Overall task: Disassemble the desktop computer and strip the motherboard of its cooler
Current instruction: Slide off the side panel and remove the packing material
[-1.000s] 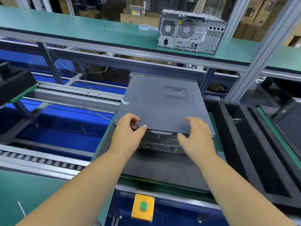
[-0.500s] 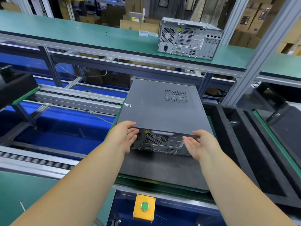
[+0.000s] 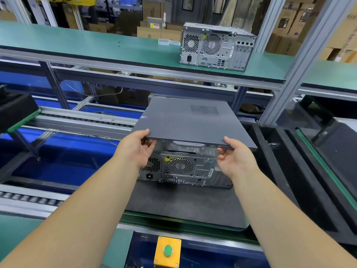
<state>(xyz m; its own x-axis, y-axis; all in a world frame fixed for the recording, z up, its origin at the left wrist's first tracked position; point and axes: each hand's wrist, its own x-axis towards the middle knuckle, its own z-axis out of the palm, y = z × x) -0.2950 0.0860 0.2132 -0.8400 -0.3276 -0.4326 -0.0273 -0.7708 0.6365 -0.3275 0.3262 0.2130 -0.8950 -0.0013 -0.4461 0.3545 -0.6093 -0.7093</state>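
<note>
Side panel (image 3: 185,122) lifted off computer case (image 3: 185,169), long axis pointing away, near edge pinched by left hand (image 3: 136,149) and right hand (image 3: 236,157).

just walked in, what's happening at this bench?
A person is pulling the dark grey metal side panel off the desktop computer case lying on the black foam mat. Left hand and right hand each grip the panel's near edge, raised above the chassis. A second silver desktop tower sits on the green shelf behind.
</note>
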